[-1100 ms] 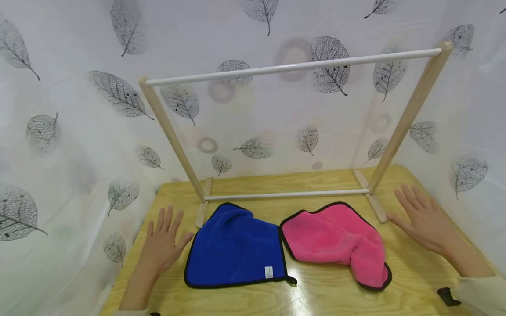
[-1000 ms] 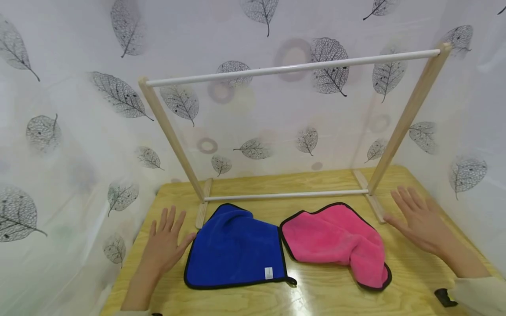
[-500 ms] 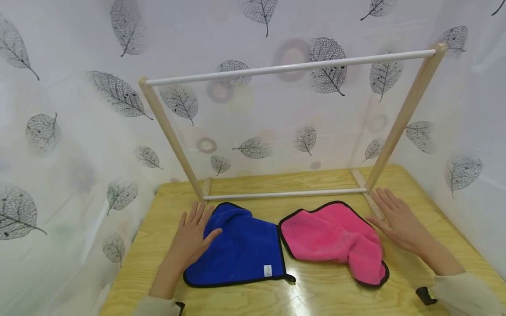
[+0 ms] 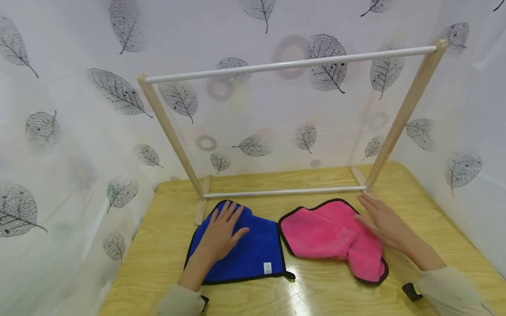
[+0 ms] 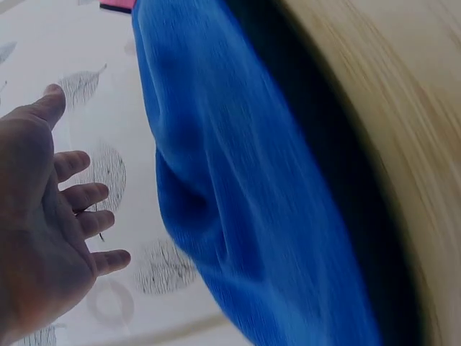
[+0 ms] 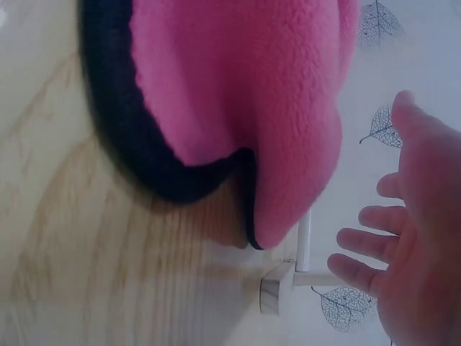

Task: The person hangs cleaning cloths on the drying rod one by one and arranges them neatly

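A blue towel (image 4: 257, 245) with black edging, a white tag and a small black loop lies on the left of the table. My left hand (image 4: 219, 235) is over it with fingers spread; the left wrist view has a gap between that hand (image 5: 43, 216) and the cloth (image 5: 230, 173). On the right lies a crumpled pink towel (image 4: 324, 232), also edged in black, one corner folded over. My right hand (image 4: 387, 226), fingers straight, overlaps its right edge in the head view. Beside the raised pink fold (image 6: 288, 108), the right wrist view has this hand (image 6: 410, 238) apart from the cloth.
Behind the towels stands a wooden rack with a white top bar (image 4: 292, 64), a low white bar (image 4: 284, 192) and two slanted posts (image 4: 407, 109). The wooden table (image 4: 158, 245) is backed by a leaf-printed curtain (image 4: 253, 127).
Both hands have moved inward: the left from the bare table to over the blue towel, the right leftward to the pink towel's edge. The towels and rack have stayed in place.
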{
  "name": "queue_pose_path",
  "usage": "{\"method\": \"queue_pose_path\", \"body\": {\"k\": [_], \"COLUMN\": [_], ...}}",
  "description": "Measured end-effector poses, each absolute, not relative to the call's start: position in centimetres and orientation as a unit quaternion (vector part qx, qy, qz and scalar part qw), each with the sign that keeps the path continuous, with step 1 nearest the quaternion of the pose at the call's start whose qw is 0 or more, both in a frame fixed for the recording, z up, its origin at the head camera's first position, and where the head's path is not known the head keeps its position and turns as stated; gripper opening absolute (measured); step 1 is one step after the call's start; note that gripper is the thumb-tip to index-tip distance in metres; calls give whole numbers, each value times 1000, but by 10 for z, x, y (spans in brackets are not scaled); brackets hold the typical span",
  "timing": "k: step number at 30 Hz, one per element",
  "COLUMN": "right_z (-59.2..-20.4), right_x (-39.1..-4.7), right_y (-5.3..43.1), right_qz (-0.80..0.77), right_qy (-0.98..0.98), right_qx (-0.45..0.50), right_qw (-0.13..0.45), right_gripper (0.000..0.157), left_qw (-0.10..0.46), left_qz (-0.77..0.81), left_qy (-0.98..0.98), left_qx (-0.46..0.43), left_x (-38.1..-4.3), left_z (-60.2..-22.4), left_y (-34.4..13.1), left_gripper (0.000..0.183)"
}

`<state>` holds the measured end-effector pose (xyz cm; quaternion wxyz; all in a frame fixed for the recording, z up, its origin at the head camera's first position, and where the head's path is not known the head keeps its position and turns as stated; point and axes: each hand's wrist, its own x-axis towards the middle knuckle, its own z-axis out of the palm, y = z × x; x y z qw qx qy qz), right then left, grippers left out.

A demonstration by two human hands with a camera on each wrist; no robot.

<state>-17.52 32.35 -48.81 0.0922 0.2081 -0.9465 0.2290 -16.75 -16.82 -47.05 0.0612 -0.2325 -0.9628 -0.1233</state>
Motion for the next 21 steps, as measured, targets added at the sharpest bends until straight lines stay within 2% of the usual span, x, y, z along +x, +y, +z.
{"method": "queue_pose_path", "body": {"k": [13,21], "right_z": [-488,-489], "right_x": [-188,-200], "right_y": [306,295], "right_qz": [231,220], "right_qy": [-945,-943], "right_qx": [213,234], "right_qw": [87,92], "right_gripper": [56,47], "left_qw": [53,78], "left_qz": [-170,-186], "left_qy": [-942,-937], "left_qx": [-284,-284], "left_x": [-183,-191], "left_z": [-480,-487], "left_y": [-111,-84], "left_gripper": [63,47]}}
